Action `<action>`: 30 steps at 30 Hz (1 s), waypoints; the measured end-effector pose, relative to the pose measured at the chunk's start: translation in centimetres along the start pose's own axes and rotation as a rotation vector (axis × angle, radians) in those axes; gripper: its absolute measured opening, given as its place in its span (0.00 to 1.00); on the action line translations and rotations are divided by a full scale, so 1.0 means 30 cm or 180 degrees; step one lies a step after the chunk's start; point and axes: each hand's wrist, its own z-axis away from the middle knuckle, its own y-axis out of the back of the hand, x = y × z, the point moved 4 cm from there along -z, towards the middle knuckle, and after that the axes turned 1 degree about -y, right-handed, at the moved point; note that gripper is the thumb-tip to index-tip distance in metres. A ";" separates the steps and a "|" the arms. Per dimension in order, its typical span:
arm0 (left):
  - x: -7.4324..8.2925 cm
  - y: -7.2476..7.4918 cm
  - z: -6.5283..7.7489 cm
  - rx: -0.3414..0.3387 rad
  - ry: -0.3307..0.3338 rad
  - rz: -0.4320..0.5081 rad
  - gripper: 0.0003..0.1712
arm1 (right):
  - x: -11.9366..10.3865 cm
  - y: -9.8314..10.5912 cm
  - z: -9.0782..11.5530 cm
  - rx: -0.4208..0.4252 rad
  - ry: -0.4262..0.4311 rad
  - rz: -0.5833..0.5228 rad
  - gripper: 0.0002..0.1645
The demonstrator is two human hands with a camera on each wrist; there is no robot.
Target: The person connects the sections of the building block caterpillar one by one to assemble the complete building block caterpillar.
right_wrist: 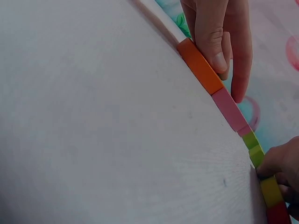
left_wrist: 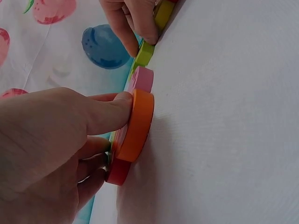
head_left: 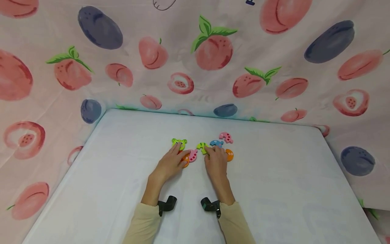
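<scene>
Small flat toy puzzle pieces lie on the white table. My left hand (head_left: 170, 162) rests its fingertips on the green animal-head piece (head_left: 182, 146) and the pieces beside it. Its thumb touches the orange piece (left_wrist: 140, 126) marked 3, with a red piece (left_wrist: 118, 171) next to it. Just right of these sits a pink dotted piece (head_left: 193, 156). My right hand (head_left: 217, 162) pinches a green striped piece (head_left: 202, 147) between thumb and finger, close to the pink one. Yellow (right_wrist: 271, 191) and red (right_wrist: 278, 213) pieces are partly hidden by that hand.
Beyond my right hand lie a blue piece (head_left: 216, 143), a pink piece (head_left: 226, 137) and an orange piece (head_left: 230, 155) marked 10. The white table (head_left: 292, 183) ends at a fruit-print cloth (head_left: 195, 91) behind. A black wrist camera (head_left: 210, 204) is strapped to each forearm.
</scene>
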 end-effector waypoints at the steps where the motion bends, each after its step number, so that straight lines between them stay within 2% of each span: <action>1: 0.000 0.000 -0.001 -0.0002 0.0003 0.0006 0.27 | 0.000 0.001 0.000 0.0004 0.0006 -0.0018 0.19; 14: -0.001 -0.001 -0.002 -0.0038 0.0029 0.0041 0.28 | -0.003 0.003 0.009 0.0179 0.0178 -0.0141 0.20; 23: -0.007 -0.001 -0.002 -0.0012 0.0007 0.0098 0.27 | -0.024 -0.002 0.016 0.0045 0.0477 -0.0389 0.22; 30: -0.012 0.000 -0.002 0.0013 0.0007 0.0122 0.26 | -0.027 -0.008 0.016 0.0018 0.0516 -0.0393 0.22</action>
